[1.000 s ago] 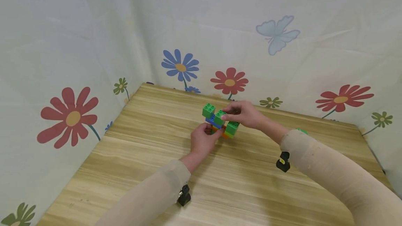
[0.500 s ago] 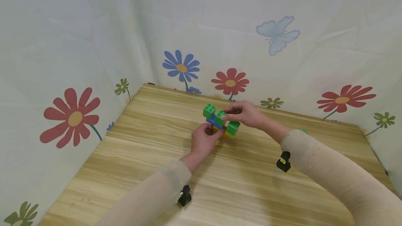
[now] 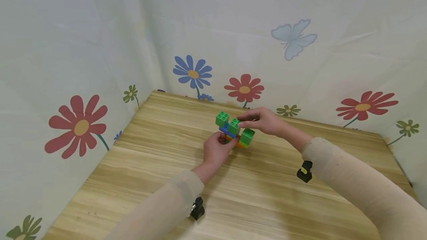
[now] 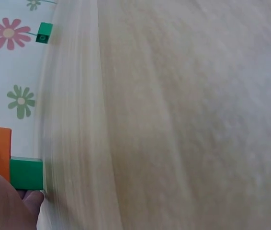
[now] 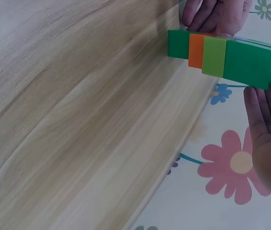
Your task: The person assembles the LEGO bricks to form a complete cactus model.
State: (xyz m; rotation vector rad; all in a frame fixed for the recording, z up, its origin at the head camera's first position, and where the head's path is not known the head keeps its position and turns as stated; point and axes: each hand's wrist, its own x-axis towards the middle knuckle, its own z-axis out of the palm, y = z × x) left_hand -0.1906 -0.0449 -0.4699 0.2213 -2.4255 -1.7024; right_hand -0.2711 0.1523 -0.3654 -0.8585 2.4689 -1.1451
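Observation:
A stacked toy-brick model has an orange layer (image 5: 196,50), a lime-green brick (image 5: 214,57) and a blue brick (image 3: 227,130). Three green bricks stand on top: a left one (image 3: 222,119), a middle one (image 3: 234,126) and a right one (image 3: 247,136). Another green brick (image 4: 26,173) forms the bottom. My left hand (image 3: 216,149) grips the model low down, its thumb along the near side. My right hand (image 3: 263,122) is beside the middle green brick, fingers nearly straight and fingertips close to its studs. The left hand hides part of the lower layers.
A loose green brick (image 4: 44,32) stands on the wooden table (image 3: 160,147), farther along it in the left wrist view. Flower-printed white cloth (image 3: 213,29) rises along the table's back and left edges. A black wrist camera (image 3: 197,209) hangs under the left sleeve.
My right hand has drawn back slightly to the right, its thumb coming off the middle green brick. The left hand and the model have barely moved.

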